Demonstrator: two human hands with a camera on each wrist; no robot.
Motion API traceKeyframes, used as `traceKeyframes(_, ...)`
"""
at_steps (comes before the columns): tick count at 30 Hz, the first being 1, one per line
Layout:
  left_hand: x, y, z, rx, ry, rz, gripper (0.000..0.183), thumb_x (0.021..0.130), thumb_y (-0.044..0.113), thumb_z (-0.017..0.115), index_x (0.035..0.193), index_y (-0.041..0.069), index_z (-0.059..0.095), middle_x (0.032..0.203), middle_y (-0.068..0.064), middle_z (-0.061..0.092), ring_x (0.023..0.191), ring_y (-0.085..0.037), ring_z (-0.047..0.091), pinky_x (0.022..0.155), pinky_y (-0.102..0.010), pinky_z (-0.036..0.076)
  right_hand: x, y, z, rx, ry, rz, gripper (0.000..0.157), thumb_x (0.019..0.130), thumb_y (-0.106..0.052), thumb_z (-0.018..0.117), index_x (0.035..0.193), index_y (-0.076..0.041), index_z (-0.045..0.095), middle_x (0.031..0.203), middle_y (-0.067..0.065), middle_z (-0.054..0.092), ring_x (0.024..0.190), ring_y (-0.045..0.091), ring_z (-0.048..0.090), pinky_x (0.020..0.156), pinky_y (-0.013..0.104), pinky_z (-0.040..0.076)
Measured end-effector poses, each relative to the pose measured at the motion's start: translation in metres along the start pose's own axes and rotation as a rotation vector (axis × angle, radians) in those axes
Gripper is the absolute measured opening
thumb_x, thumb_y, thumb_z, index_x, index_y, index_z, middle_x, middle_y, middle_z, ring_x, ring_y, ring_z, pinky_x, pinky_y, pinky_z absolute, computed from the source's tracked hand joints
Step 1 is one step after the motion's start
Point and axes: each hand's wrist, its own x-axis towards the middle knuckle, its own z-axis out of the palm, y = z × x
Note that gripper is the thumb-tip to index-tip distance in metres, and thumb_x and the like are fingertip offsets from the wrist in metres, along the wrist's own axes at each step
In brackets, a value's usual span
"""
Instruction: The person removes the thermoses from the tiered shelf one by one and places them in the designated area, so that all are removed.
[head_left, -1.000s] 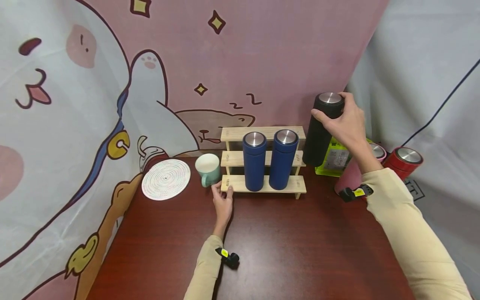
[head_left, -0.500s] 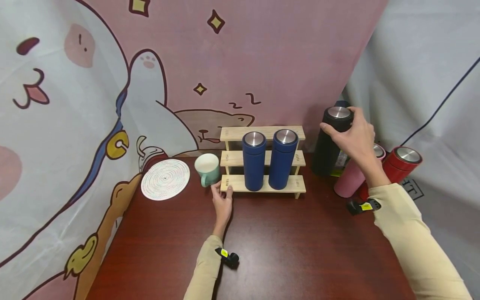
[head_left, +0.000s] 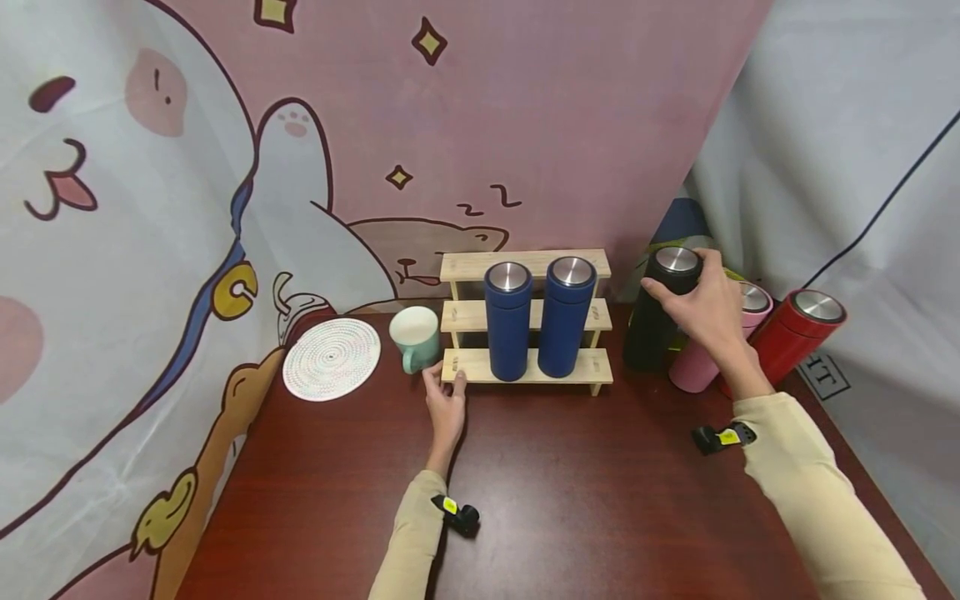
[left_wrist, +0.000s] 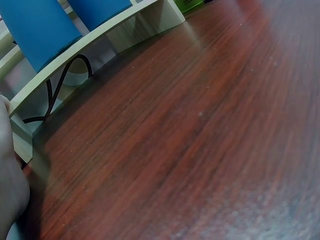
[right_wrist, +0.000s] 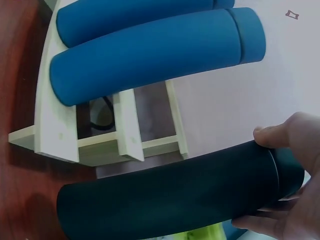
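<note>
My right hand [head_left: 708,304] grips a black thermos [head_left: 651,329] round its upper end, thumb on one side and fingers on the other. The thermos [right_wrist: 165,192] is upright, to the right of a three-step wooden rack [head_left: 465,317]; whether its base touches the table I cannot tell. Two blue thermoses [head_left: 508,325] with steel-topped lids stand side by side on the lowest step. My left hand [head_left: 446,404] holds the left end of that step [left_wrist: 65,57], thumb in front; its other fingers are partly hidden.
Right of the black thermos stand a pink thermos [head_left: 693,367] and a red thermos [head_left: 798,333], with a yellow-green package [right_wrist: 205,233] behind. A mint mug [head_left: 416,337] and a round woven mat [head_left: 332,358] are left of the rack. The dark red tabletop [head_left: 562,500] extends in front.
My right hand has lowered the black thermos and brought it slightly right, away from the rack. The left hand and both blue thermoses have stayed put.
</note>
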Motion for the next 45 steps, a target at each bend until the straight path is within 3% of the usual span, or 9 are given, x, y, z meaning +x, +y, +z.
traceKeyframes(6,0.007,-0.027,0.004,-0.005,0.029,-0.014,0.042,0.099,0.006,0.063,0.135,-0.006,0.045,0.127,-0.028,0.062,0.127,-0.041,0.057,0.107,-0.06,0.041,-0.005,0.009,0.011,0.01,-0.021,0.022,0.085,0.092,-0.044,0.068,0.15,0.007,0.031,0.132,0.039,0.053,0.115,0.056,0.053,0.093,0.064,0.043)
traceKeyframes(9,0.008,-0.032,0.004,-0.003,0.026,-0.029,0.042,0.099,0.009,0.064,0.135,-0.002,0.046,0.128,-0.025,0.062,0.127,-0.037,0.058,0.108,-0.057,0.042,-0.008,0.013,0.017,0.015,-0.016,0.02,0.083,0.092,-0.042,0.069,0.148,0.009,0.032,0.131,0.04,0.053,0.116,0.057,0.052,0.094,0.063,0.043)
traceKeyframes(16,0.007,-0.031,0.003,-0.027,0.008,-0.037,0.04,0.099,0.012,0.065,0.133,0.003,0.047,0.126,-0.021,0.063,0.124,-0.032,0.06,0.107,-0.053,0.044,-0.013,0.022,0.026,0.016,-0.012,0.043,0.083,0.092,-0.041,0.07,0.147,0.008,0.033,0.131,0.039,0.053,0.118,0.058,0.052,0.096,0.064,0.043)
traceKeyframes(25,0.008,-0.03,0.004,-0.031,0.016,-0.027,0.039,0.099,0.01,0.064,0.134,0.001,0.047,0.128,-0.021,0.063,0.124,-0.032,0.06,0.106,-0.052,0.045,-0.016,0.026,0.027,0.035,-0.022,0.063,0.085,0.092,-0.039,0.07,0.15,0.007,0.029,0.135,0.038,0.051,0.12,0.056,0.052,0.099,0.064,0.043)
traceKeyframes(34,0.009,-0.031,0.007,-0.01,0.043,0.007,0.041,0.099,0.001,0.06,0.134,-0.01,0.044,0.129,-0.031,0.061,0.124,-0.042,0.058,0.101,-0.056,0.045,-0.017,0.024,0.023,0.018,-0.077,0.053,0.086,0.09,-0.035,0.073,0.15,0.006,0.028,0.136,0.038,0.049,0.122,0.058,0.049,0.101,0.066,0.04)
traceKeyframes(41,0.009,-0.034,0.004,0.0,0.024,-0.01,0.039,0.099,0.007,0.063,0.133,0.0,0.047,0.127,-0.021,0.064,0.118,-0.03,0.062,0.097,-0.043,0.048,-0.017,0.013,0.017,0.034,-0.04,-0.042,0.082,0.089,-0.029,0.075,0.148,0.009,0.032,0.136,0.038,0.048,0.122,0.054,0.048,0.101,0.065,0.04)
traceKeyframes(45,0.009,-0.036,0.003,-0.012,0.014,-0.016,0.038,0.099,0.009,0.064,0.133,0.002,0.047,0.126,-0.02,0.064,0.118,-0.029,0.062,0.098,-0.045,0.048,-0.014,-0.001,0.011,0.035,-0.016,-0.082,0.082,0.09,-0.029,0.075,0.15,0.008,0.032,0.142,0.037,0.046,0.128,0.053,0.045,0.105,0.066,0.036)
